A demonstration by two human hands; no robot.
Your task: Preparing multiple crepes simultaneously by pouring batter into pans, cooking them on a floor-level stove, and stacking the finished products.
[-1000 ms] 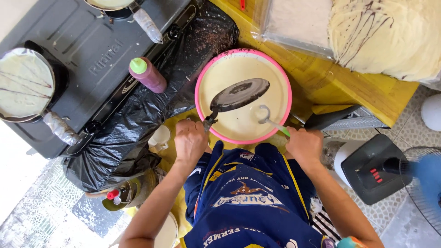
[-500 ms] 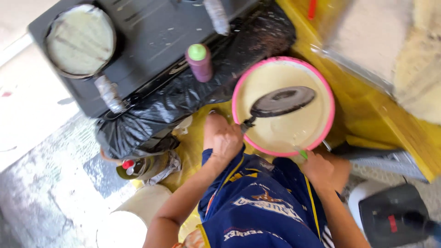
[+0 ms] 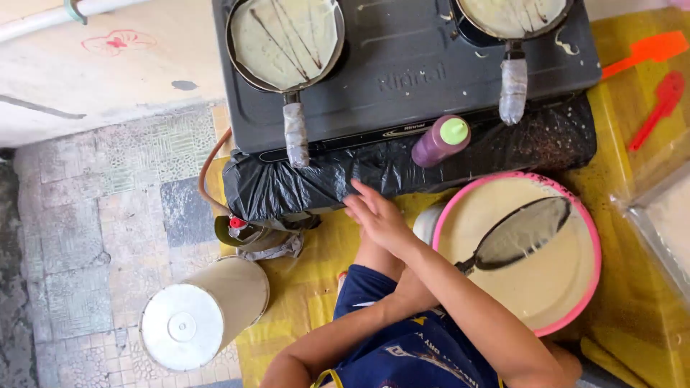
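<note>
While the right hand (image 3: 375, 214) hangs open just in front of the stove (image 3: 402, 65), its fingers (image 3: 357, 195) are stretched out flat and hold nothing. Their tips are at the black plastic sheet (image 3: 345, 183) that drapes the stove's front edge. The right forearm crosses over the left arm, so the left hand is hidden beneath it and I cannot tell whether it grips anything.

Nearest to the open hand is the wrapped handle (image 3: 295, 133) of the pan (image 3: 285, 39) on the stove's left burner. It sticks out over the stove's front, a little to the left of the fingertips. That pan holds a thin pale round with dark lines drizzled across it. A second pan (image 3: 514, 14) sits on the stove's right burner, and a purple bottle (image 3: 440, 141) with a green cap stands at the stove's front edge between the two handles.

In front of the stove and to its right, a pink basin (image 3: 596, 248) of pale batter stands on the yellow desk (image 3: 316, 280). A dark pan (image 3: 521, 233) lies in it with batter clinging to it.

As I judge it, a reach toward the stove goes best with the hand kept low and on the wrapped part of the handle only, clear of the metal rim. The crossed arms look awkward, so uncrossing them first would probably give a steadier hold. The bottle is close enough to the wrist that a wide sweep could knock it over.
</note>
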